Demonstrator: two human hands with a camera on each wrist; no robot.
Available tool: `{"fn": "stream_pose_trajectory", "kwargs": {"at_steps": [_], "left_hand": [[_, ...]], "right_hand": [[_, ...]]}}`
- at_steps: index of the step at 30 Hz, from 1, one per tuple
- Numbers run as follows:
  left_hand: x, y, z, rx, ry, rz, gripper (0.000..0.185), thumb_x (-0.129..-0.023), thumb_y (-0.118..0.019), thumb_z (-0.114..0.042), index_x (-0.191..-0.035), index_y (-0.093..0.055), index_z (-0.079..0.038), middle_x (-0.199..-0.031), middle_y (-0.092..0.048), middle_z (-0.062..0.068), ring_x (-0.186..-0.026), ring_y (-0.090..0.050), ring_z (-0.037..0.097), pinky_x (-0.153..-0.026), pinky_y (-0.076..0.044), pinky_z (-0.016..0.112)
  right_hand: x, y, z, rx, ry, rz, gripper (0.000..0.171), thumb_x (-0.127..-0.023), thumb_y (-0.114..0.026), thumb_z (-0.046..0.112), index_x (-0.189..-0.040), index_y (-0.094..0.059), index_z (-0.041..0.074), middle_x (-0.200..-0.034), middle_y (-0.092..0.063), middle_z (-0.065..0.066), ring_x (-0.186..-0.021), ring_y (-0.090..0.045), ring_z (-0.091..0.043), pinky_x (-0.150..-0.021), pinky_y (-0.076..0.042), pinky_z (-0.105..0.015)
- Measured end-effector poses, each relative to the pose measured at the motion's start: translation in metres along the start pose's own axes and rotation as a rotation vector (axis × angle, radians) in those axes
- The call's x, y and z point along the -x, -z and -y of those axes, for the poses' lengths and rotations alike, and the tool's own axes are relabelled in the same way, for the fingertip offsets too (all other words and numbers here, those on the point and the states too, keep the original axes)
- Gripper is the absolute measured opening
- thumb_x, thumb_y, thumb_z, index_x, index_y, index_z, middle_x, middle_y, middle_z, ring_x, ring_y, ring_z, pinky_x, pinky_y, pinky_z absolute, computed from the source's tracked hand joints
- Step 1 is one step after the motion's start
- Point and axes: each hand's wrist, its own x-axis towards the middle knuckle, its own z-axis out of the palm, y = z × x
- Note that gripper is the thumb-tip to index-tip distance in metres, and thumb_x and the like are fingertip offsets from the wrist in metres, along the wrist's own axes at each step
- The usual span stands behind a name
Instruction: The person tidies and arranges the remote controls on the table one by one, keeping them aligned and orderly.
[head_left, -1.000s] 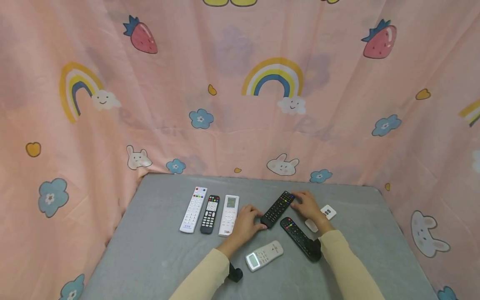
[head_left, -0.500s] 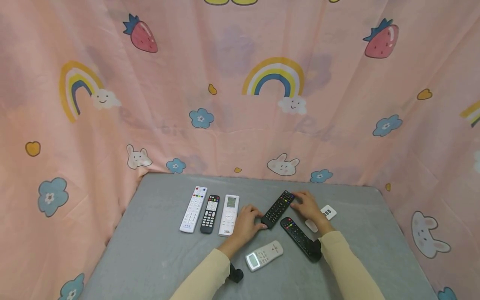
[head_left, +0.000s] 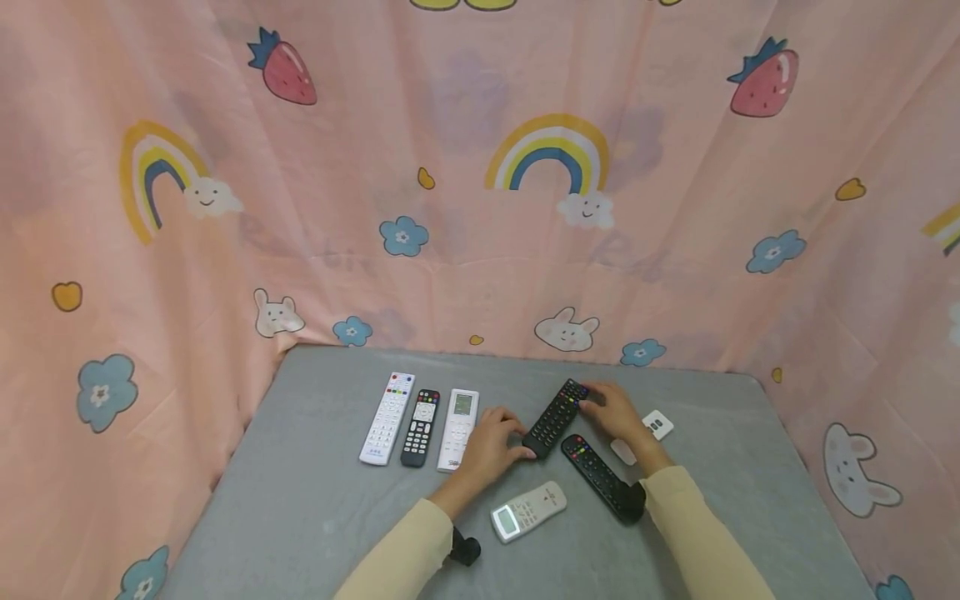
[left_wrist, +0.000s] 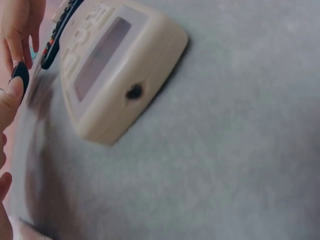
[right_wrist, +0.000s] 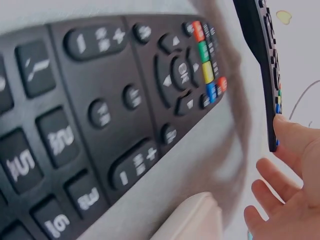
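Note:
A black remote control (head_left: 555, 419) with coloured buttons slants between the two hands in the head view. My left hand (head_left: 489, 443) pinches its lower left end; in the left wrist view the thumb (left_wrist: 11, 97) presses on that end. At the far end my right hand (head_left: 617, 414) holds it, and in the right wrist view the thumb (right_wrist: 292, 132) lies along its edge with the index finger partly hidden behind. Another black remote (head_left: 596, 475) lies below the right hand. A beige air-conditioner remote (head_left: 529, 512) with a small screen lies nearer, between the forearms.
On the left of the grey-covered table (head_left: 255, 517) a long white remote (head_left: 387, 419), a black and white remote (head_left: 420, 427) and a white remote with a screen (head_left: 458, 429) form a row. A small white remote (head_left: 657, 424) lies beyond the right wrist. A pink patterned curtain (head_left: 450, 283) hangs behind.
The held black remote has tilted very slightly, its far end shifting a little left with the right hand. The left forearm has moved slightly left. The other remotes stay put.

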Motion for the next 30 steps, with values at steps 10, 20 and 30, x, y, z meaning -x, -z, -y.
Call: {"fn": "stream_pose_trajectory", "kwargs": {"at_steps": [10,20,30], "left_hand": [[0.015,0.018,0.002,-0.096,-0.114,-0.087,0.038,-0.070,-0.082,-0.047,-0.097,-0.076,-0.021,-0.110,-0.064,-0.006,-0.105,-0.056,0.012,-0.092,-0.050,0.030],[0.034,0.025,0.013,-0.154,-0.200,-0.201,0.043,-0.064,-0.084,-0.051,-0.095,-0.075,-0.022,-0.108,-0.064,-0.007,-0.100,-0.056,0.012,-0.088,-0.049,0.030],[0.056,0.024,0.022,-0.146,-0.183,-0.296,0.052,-0.059,-0.088,-0.047,-0.100,-0.073,-0.019,-0.114,-0.064,0.000,-0.104,-0.056,0.018,-0.093,-0.047,0.035]], "right_hand": [[0.003,-0.002,0.023,-0.077,0.020,0.020,0.048,-0.098,-0.058,0.018,-0.142,-0.049,0.002,-0.144,-0.050,-0.026,-0.136,-0.042,-0.047,-0.114,-0.031,-0.063],[0.000,-0.017,0.043,-0.072,0.085,0.046,0.047,-0.098,-0.058,0.020,-0.142,-0.050,0.005,-0.140,-0.055,-0.022,-0.134,-0.047,-0.043,-0.113,-0.035,-0.060],[-0.007,-0.035,0.066,-0.078,0.146,0.067,0.044,-0.097,-0.059,0.015,-0.139,-0.053,0.005,-0.138,-0.058,-0.021,-0.128,-0.054,-0.041,-0.109,-0.040,-0.058]]}}
